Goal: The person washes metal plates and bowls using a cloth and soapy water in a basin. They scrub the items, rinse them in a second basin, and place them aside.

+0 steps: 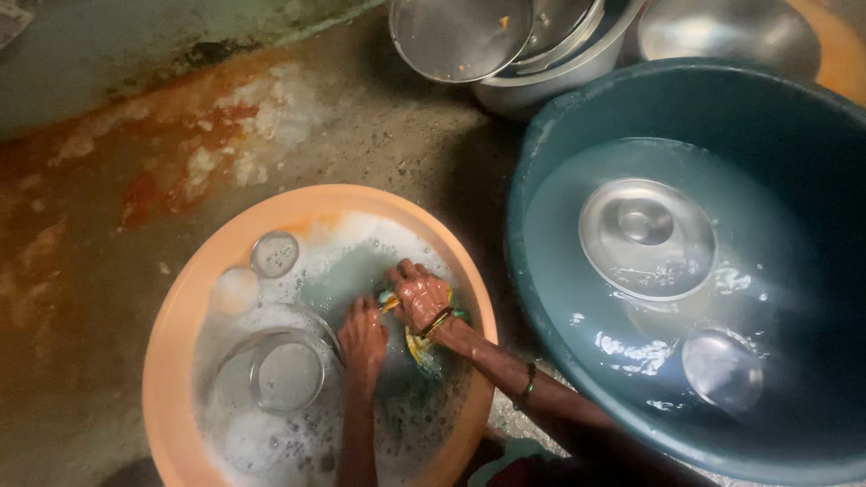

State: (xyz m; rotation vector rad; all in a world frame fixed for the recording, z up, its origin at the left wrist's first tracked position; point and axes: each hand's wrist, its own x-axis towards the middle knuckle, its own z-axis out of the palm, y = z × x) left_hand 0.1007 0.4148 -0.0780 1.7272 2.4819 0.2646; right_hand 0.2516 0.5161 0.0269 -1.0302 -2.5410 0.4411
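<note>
Head view looks straight down on an orange plastic basin (pixel 180 325) full of soapy, foamy water, set on a stained concrete floor (pixel 99 271). Toward the basin's 3 o'clock side the right hand (pixel 420 296) is curled shut around a wet scrubbing cloth (pixel 422 347), a crumpled rag in yellow, green and blue, half sunk in the suds and partly hidden under the palm. Just beside it, at its 8 o'clock, the left hand (pixel 363 341) lies flat with fingers spread, pressing down on something under the foam that cannot be made out; it clasps nothing visible. A steel bowl (pixel 275 372) sits in the basin at 7 o'clock of the left hand, touching its fingertips, and two small steel cups (pixel 274 253) stand near the basin's 11 o'clock rim, one of them clouded with foam. At 3 o'clock of the basin, close by, a large dark teal tub (pixel 577 117) holds clear water with a round steel lid (pixel 646 237) and a smaller steel bowl (pixel 722 370) lying in it. At 12 o'clock of the tub, stacked steel pots and plates (pixel 505 45) rest on the floor.
</note>
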